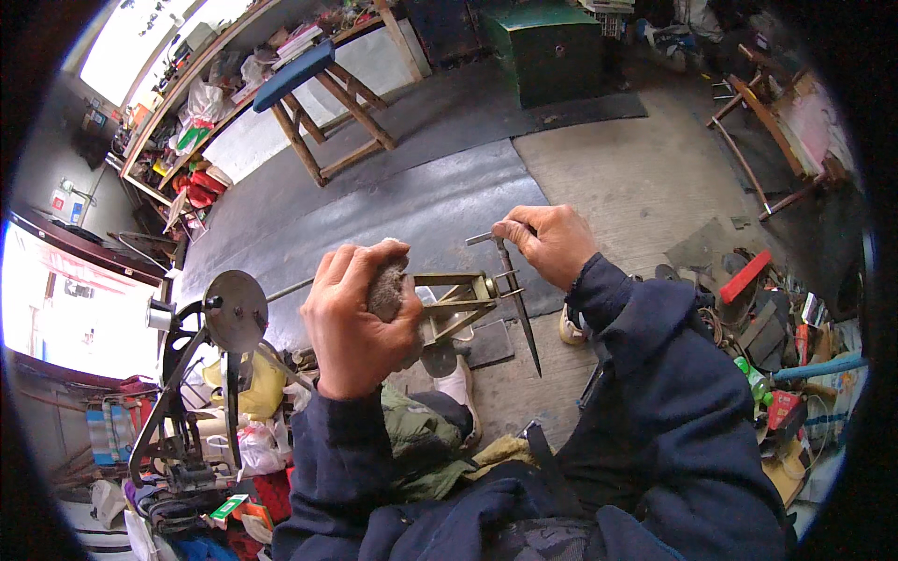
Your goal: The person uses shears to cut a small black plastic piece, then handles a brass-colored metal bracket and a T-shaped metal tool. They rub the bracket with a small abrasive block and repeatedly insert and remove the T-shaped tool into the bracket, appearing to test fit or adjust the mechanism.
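Note:
My left hand (360, 313) is closed round a grey, fuzzy-looking piece (386, 292), mostly covered by the fingers and palm. Just right of it is a brass-coloured metal frame (463, 297) with slanting bars, and how it is supported is hidden behind the hand. At the frame's right end stands a dark, tapering metal rod (526, 327) with a short crossbar (480, 238) at its top. My right hand (552, 241) pinches this crossbar at the top of the rod. A black hand-cranked machine with a round metal wheel (236, 311) stands left of my left hand.
A blue-topped wooden stool (318, 103) stands on dark floor matting (402, 201) ahead. Beyond it are a green box (552, 56) and cluttered shelves (210, 93). Tools and scraps, with a red strip (745, 277), pile up at right. Bags (257, 388) crowd the lower left.

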{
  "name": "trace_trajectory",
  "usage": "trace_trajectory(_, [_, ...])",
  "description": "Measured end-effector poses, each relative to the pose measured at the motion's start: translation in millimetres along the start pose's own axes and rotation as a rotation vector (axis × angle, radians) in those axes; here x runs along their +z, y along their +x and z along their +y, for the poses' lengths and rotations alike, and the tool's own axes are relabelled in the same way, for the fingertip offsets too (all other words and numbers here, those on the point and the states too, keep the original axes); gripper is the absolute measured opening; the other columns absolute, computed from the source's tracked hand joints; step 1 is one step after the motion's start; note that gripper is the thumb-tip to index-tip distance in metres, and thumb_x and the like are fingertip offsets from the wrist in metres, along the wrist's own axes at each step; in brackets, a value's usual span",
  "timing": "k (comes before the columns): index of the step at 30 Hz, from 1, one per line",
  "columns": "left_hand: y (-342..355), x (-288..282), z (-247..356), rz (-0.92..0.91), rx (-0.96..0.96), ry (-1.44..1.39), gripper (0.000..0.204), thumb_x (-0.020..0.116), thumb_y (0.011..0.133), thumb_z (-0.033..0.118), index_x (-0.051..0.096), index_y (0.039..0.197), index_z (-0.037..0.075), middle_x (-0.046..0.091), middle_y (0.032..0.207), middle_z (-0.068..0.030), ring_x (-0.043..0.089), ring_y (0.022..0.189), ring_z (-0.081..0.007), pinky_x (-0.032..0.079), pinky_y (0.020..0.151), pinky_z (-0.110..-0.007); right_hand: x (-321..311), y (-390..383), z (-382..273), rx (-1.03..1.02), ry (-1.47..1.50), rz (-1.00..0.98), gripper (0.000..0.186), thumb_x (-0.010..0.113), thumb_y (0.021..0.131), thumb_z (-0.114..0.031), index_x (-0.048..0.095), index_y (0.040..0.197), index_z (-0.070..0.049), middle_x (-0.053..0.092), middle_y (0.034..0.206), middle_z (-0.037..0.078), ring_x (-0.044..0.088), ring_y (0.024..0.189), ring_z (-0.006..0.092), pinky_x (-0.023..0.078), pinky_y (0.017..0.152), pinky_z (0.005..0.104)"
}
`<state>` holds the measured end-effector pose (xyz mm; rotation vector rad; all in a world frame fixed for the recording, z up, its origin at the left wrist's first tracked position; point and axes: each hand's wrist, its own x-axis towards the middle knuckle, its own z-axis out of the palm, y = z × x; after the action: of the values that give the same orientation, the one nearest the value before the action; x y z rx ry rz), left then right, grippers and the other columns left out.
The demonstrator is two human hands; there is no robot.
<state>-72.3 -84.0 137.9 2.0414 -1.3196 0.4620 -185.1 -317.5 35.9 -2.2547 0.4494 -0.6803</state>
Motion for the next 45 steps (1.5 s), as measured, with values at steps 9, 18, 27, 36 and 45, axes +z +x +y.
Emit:
trace_trajectory(9, [-2,-2,0,-0.002,-0.015,0.008,0.028,0.073,0.081,0.003,0.074,0.109,0.004,0.071,0.095,-0.0134,0.071,0.089,-0.0295,0.056,0.083,-0.036,12,-2,21,0.203,-0.189,-0.369,0.044,0.061,0.102,-0.046,0.08,0.093,-0.007,0.076,0.093,0.023,0.073,0.088,0.0436,0.058,0.082,0.0508])
trace_trajectory(18, [-2,-2,-4,0.006,-0.023,0.0,0.027,0.074,0.082,0.002,0.074,0.109,0.003,0.072,0.095,-0.0132,0.071,0.089,-0.0287,0.056,0.084,-0.036,-8,-13,11,0.187,-0.223,-0.89,0.031,0.061,0.092,-0.023,0.079,0.1,0.001,0.076,0.098,0.027,0.074,0.097,0.0439,0.059,0.089,0.0482])
trace_trajectory(27, [-3,-2,-8,0.013,-0.04,-0.006,0.028,0.073,0.082,0.0,0.075,0.109,0.003,0.072,0.097,-0.013,0.072,0.09,-0.0272,0.056,0.085,-0.034,-39,-15,-19,0.203,0.0,-1.148,0.031,0.069,0.095,-0.023,0.075,0.091,0.006,0.074,0.074,0.013,0.072,0.063,0.0224,0.058,0.062,0.0372])
trace_trajectory(36, [-3,-4,-10,-0.001,-0.044,-0.021,0.028,0.073,0.082,-0.001,0.074,0.11,0.002,0.072,0.097,-0.013,0.071,0.089,-0.0264,0.056,0.084,-0.034,-57,-15,-23,0.302,0.566,-0.863,0.041,0.075,0.096,-0.039,0.078,0.089,0.001,0.065,0.068,0.0,0.054,0.061,0.0085,0.042,0.055,0.0282])
trace_trajectory(45, [-1,-4,-7,-0.001,-0.026,0.012,0.027,0.073,0.082,0.0,0.074,0.11,0.002,0.072,0.098,-0.0132,0.071,0.091,-0.0279,0.056,0.086,-0.035,-29,-10,-25,0.047,0.242,-0.166,0.033,0.079,0.097,-0.032,0.074,0.087,-0.001,0.065,0.065,0.009,0.057,0.06,0.0148,0.044,0.056,0.0335])
